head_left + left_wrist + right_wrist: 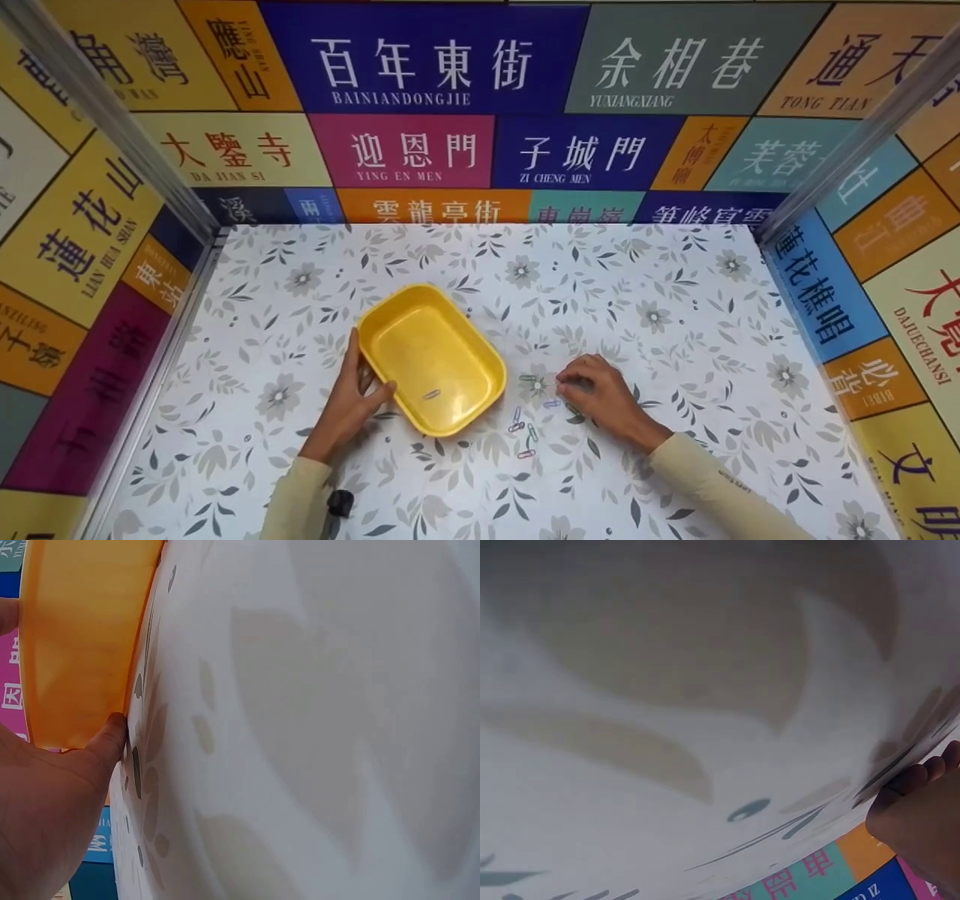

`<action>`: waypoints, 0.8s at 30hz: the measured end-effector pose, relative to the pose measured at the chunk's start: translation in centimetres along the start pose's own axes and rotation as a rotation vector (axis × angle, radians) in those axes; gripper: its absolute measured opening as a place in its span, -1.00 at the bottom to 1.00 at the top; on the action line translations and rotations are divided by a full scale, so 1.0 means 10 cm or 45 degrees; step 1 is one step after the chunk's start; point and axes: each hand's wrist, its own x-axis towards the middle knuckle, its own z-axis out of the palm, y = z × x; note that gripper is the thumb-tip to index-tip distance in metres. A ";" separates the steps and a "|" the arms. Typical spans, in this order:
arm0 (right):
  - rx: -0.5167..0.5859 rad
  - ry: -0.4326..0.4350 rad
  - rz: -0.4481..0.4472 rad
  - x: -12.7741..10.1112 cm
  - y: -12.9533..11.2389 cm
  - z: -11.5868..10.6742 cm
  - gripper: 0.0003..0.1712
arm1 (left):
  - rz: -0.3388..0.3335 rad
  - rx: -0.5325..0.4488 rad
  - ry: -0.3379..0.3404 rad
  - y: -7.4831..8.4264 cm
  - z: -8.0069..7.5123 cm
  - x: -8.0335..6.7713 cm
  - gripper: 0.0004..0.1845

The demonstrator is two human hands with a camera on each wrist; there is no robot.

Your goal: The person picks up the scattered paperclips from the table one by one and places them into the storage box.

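Yellow tray (420, 349), multicoloured paper clips (526, 454), grey-flowered white tabletop (592, 300)

Left hand (45, 817) at 8 o'clock, set against the near end of an orange-yellow container (82, 645) at 10 o'clock. One digit (111, 736) touches the container's corner, just beside the tabletop; another (7, 616), cropped by the left border towards 10 o'clock, lies at the opposite edge. The white tabletop (337, 735), bearing blurred grey leaf motifs, extends from 12 through 3 to 6 o'clock. Coloured panels (11, 675) with white characters show at 9 o'clock.
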 end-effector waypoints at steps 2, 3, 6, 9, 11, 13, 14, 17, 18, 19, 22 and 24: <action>-0.002 -0.021 0.028 0.00 0.01 -0.01 -0.89 | -0.005 0.008 0.004 0.00 0.00 0.00 0.26; -0.007 -0.034 0.042 0.01 0.02 -0.01 -0.89 | -0.007 0.014 0.005 0.01 0.00 0.00 0.26; -0.056 -0.070 0.052 0.00 0.04 -0.01 -0.89 | -0.019 0.019 0.010 0.01 0.01 0.00 0.27; -0.092 -0.094 0.030 0.00 0.06 -0.01 -0.89 | -0.023 0.025 0.004 0.00 0.00 -0.01 0.26; -0.109 -0.104 0.003 0.00 0.07 -0.02 -0.91 | -0.031 0.021 0.002 0.00 0.00 0.00 0.27; -0.113 -0.115 -0.015 -0.01 0.09 -0.02 -0.91 | -0.025 0.011 -0.002 -0.01 -0.01 0.01 0.26; -0.116 -0.120 -0.026 -0.02 0.09 -0.02 -0.91 | -0.022 0.003 -0.003 -0.01 -0.01 0.01 0.26; -0.116 -0.131 -0.051 -0.04 0.11 -0.02 -0.91 | 0.004 -0.009 -0.009 -0.02 -0.02 0.01 0.25; -0.115 -0.132 -0.054 -0.05 0.11 -0.02 -0.90 | 0.010 -0.008 -0.012 -0.02 -0.02 0.01 0.25; -0.117 -0.132 -0.063 -0.05 0.12 -0.01 -0.89 | 0.020 -0.010 -0.012 -0.03 -0.03 0.01 0.24; -0.125 -0.125 -0.092 -0.07 0.14 -0.01 -0.86 | 0.033 -0.007 -0.016 -0.03 -0.02 0.01 0.24; -0.142 -0.119 -0.116 -0.08 0.15 -0.01 -0.84 | 0.039 -0.011 -0.016 -0.03 -0.02 0.01 0.24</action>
